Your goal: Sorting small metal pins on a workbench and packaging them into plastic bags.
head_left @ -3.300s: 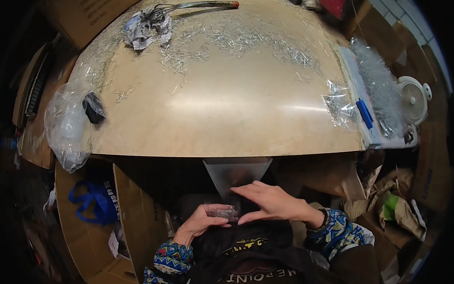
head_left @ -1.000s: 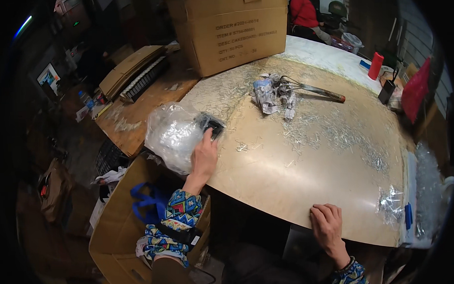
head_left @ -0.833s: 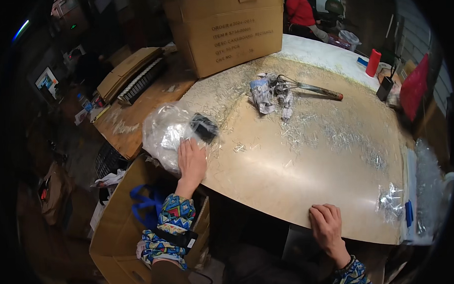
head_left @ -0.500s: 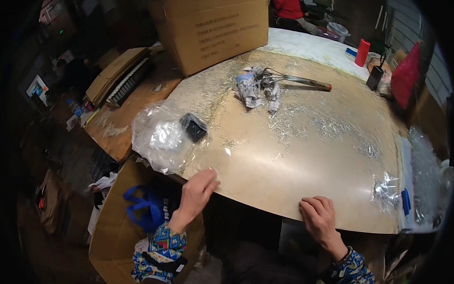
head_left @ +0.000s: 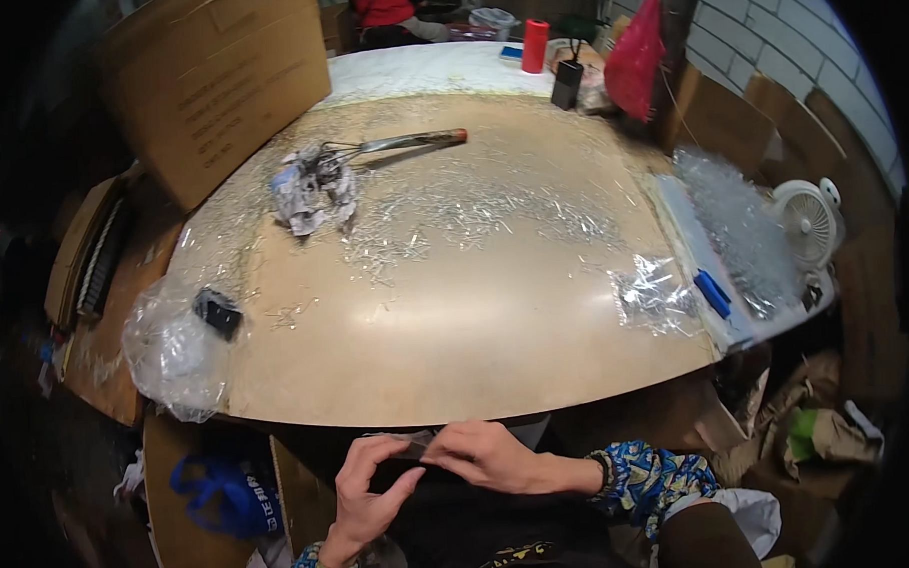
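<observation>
My left hand (head_left: 367,492) and my right hand (head_left: 493,458) meet in front of my body at the table's near edge. The left one is curved, its thumb spread away from its fingers. Bent and close together, the right fingers point toward the left ones. A thin, pale, see-through scrap (head_left: 415,444) shows between the fingertips; its kind is too small to make out. Beyond my hands, many small shiny metal pins (head_left: 482,215) lie strewn over the tan tabletop (head_left: 457,364). A clear plastic bag (head_left: 657,295) with similar pieces rests at the right.
A crumpled paper wad (head_left: 311,194) touches a long-handled wire tool (head_left: 409,140). At left are a large carton (head_left: 223,92), a clear bag (head_left: 172,354) and a black block (head_left: 217,312). A blue clip-like object (head_left: 712,293) and a white fan (head_left: 805,222) stand right.
Both hands have left the tabletop edge and come together before my body, with a see-through scrap now between them. My view has swung to the right.
</observation>
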